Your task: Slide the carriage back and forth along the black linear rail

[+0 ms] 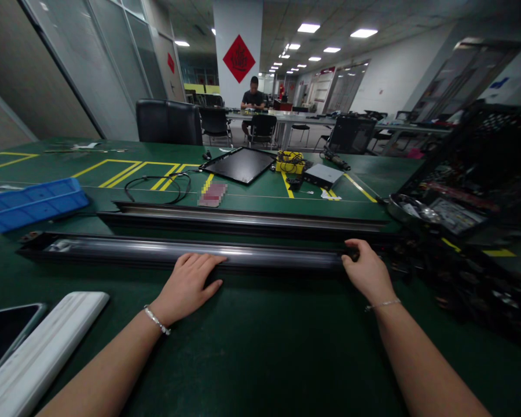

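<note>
Two long dark metal rails lie side by side on the green mat table [260, 324]. My left hand [186, 286] rests on the near rail [156, 253], its fingers lying over the top and its thumb along the front edge. My right hand [367, 272] grips the same rail near its right end, with the fingers curled over it. The far rail [243, 219] lies just beyond, touched by neither hand. Below my left forearm lie a long white padded bar [39, 353] and a dark tablet or phone [4, 339].
Beyond the rails are a blue plastic tray [35, 204], a coiled black cable [156, 188], a black panel [238, 165], a yellow bundle [290, 163] and a silver box [323, 175]. A black crate [469, 174] and a heap of dark parts [460, 278] crowd the right. A person [252, 98] sits at a far table.
</note>
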The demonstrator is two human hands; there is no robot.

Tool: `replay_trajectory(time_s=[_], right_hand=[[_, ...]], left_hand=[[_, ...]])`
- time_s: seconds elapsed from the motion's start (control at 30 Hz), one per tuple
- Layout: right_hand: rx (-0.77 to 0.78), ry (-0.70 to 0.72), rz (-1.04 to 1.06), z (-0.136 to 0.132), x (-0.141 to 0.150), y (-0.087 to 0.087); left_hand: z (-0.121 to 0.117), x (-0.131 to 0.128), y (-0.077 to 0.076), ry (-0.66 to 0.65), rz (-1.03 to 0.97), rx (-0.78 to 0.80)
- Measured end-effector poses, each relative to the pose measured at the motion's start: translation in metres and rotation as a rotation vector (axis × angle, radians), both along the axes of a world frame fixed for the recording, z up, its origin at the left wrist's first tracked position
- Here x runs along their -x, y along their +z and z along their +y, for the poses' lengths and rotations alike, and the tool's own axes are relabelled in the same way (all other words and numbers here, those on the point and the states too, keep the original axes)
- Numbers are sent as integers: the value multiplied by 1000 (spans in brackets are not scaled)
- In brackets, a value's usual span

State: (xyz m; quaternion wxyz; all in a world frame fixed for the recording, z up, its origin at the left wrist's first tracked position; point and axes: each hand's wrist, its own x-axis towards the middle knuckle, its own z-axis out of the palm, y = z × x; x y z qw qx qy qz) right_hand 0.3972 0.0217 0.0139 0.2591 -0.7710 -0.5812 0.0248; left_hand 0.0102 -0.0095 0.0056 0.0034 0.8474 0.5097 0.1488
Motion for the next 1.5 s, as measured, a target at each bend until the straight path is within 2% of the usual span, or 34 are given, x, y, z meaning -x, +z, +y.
replay_trajectory(time_s=[0.93,1.5], right_hand=[[-20,-16,-46,1,-6,-2],[22,-81,-61,-1,-7,2]], left_hand=[[0,-1,2,3,-3,7],[0,-1,2,0,-2,8]])
